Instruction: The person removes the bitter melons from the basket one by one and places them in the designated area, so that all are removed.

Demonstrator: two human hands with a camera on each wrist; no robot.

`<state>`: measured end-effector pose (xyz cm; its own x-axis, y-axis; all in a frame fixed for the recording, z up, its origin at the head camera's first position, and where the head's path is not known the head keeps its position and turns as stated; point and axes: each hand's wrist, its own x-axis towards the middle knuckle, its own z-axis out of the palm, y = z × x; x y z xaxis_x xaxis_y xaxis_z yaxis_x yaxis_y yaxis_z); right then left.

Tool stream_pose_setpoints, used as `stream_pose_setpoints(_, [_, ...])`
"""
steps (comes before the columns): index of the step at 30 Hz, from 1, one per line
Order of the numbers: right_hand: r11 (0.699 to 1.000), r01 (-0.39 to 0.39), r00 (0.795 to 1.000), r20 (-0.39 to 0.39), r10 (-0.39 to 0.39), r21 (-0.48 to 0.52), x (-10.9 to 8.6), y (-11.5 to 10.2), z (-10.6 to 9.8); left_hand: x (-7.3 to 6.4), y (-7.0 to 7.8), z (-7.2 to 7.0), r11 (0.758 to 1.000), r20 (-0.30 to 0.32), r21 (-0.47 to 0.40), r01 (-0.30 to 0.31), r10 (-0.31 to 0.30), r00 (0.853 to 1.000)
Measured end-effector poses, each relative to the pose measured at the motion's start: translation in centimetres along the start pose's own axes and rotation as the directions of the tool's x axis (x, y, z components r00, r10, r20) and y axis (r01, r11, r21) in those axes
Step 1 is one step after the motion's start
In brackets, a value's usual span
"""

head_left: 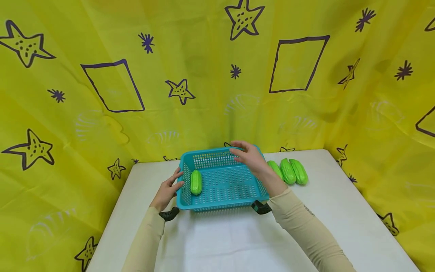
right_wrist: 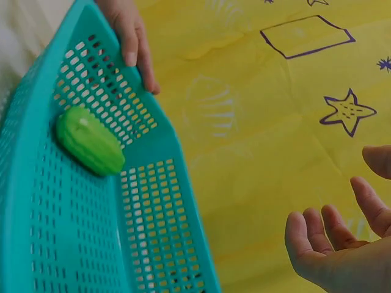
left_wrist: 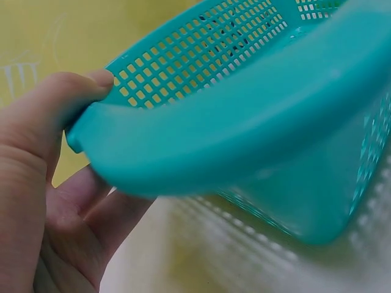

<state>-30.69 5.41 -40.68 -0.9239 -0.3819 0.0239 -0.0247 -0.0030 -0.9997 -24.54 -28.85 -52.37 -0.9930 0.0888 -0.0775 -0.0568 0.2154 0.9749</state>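
Observation:
A teal plastic basket (head_left: 224, 181) with perforated walls sits on the white table, and one green ridged vegetable (head_left: 196, 182), like a bitter melon, lies inside at its left end. My left hand (head_left: 167, 190) grips the basket's left rim; the left wrist view shows the thumb (left_wrist: 85, 85) over the rim and fingers beneath. Above the basket's right end, my right hand (head_left: 250, 156) holds nothing, its fingers loosely bent and apart from the thumb, as the right wrist view shows (right_wrist: 342, 244).
Several more green vegetables (head_left: 294, 172) lie side by side on the table right of the basket, partly behind my right forearm. A yellow curtain (head_left: 204, 124) with stars and shells hangs along the back and both sides of the white table (head_left: 224, 241).

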Motion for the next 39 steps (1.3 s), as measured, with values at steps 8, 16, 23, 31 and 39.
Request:
stream_pose_setpoints(8, [0.998, -0.051, 0.997, 0.067, 0.048, 0.042, 3.5, -0.3, 3.9, 0.1, 0.1, -0.1, 1.0, -0.001, -0.004, 0.002, -0.002, 1.0])
stream_pose_setpoints(16, [0.992, -0.125, 0.99, 0.071, 0.124, 0.006, 5.3, 1.7, 6.4, 0.2, -0.1, -0.5, 1.0, -0.014, 0.009, -0.005, 0.005, 1.0])
stream_pose_setpoints(23, [0.989, -0.149, 0.987, 0.07, 0.148, 0.011, 5.8, 2.6, 7.2, 0.2, -0.1, -0.4, 1.0, -0.007, 0.021, -0.008, 0.008, 1.0])
stream_pose_setpoints(31, [0.986, -0.166, 0.983, 0.07, 0.167, -0.024, 6.1, 3.3, 7.8, 0.4, 0.3, -0.2, 0.999, -0.012, 0.045, -0.009, 0.01, 1.0])
stream_pose_setpoints(39, [0.981, -0.187, 0.979, 0.077, 0.19, -0.046, 6.9, 4.2, 8.5, 0.5, 0.4, -0.3, 0.999, -0.027, 0.054, 0.006, -0.005, 1.0])
